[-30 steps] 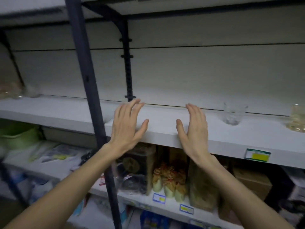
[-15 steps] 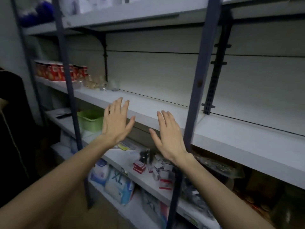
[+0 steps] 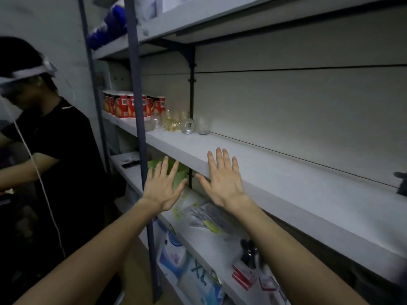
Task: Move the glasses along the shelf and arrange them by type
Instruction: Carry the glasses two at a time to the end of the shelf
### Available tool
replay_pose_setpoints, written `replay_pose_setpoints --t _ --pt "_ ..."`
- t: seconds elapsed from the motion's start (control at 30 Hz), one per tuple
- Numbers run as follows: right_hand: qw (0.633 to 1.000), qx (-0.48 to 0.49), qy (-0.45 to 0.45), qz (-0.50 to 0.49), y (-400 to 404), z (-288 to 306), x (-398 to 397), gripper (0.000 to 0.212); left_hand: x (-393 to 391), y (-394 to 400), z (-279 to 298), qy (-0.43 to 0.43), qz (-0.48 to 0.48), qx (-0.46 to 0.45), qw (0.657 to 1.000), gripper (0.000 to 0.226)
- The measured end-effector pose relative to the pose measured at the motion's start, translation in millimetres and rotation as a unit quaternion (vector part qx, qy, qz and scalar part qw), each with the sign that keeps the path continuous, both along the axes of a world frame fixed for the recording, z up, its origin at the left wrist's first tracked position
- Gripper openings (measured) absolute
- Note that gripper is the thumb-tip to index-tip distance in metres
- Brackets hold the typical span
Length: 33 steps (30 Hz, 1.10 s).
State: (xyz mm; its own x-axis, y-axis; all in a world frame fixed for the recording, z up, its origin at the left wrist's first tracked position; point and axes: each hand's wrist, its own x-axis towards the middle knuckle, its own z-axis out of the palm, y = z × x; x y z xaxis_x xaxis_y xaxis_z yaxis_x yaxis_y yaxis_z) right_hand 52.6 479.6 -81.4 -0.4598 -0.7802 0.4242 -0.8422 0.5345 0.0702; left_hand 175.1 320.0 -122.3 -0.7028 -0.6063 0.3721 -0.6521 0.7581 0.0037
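While both hands stay spread and empty, glasses (image 3: 185, 124) cluster far along shelf (image 3: 275, 172), ahead-left, well apart from right hand (image 3: 224, 179); left hand (image 3: 161, 187) below shelf edge, slightly nearer judged.

View swung left; glasses (image 3: 185, 124) nearer, second person (image 3: 44, 137) appeared.

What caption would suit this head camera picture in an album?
Both open hands, left hand and right hand, reach toward a grey shelf with glasses clustered beside red cups.
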Motion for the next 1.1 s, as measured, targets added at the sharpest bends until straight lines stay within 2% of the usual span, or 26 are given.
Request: replay_pose_setpoints --t 0.13,0.37,0.57,0.7,0.9,1.1 --pt "0.999 0.019 -0.033 -0.004 -74.4 22.7 -37.8 0.082 -28.8 -66.9 20.8 0.016 0.003 -0.012 1.0 0.076" --pt "0.994 0.027 -0.1 -0.033 -161.3 35.8 -89.4 0.083 -66.2 -163.2 44.6 0.021 0.013 -0.023 0.999 0.077" --pt "0.995 0.027 -0.064 -0.072 -208.0 39.4 -133.7 0.081 -105.5 -242.7 52.3 0.017 -0.006 0.014 1.0 0.078" --pt "0.993 0.011 -0.023 -0.114 -236.4 45.6 -158.0 0.082 -132.7 -295.2 63.3 0.002 -0.031 0.008 0.999 0.08" --pt "0.983 -0.009 -0.023 -0.181 -294.6 66.9 -176.6 0.088 -173.5 -354.6 86.9 0.016 -0.1 0.008 0.995 0.083" --pt "0.969 -0.011 -0.074 -0.234 -335.9 73.9 -192.7 0.097 -212.8 -391.5 87.9 -0.015 -0.148 -0.023 0.989 0.085"
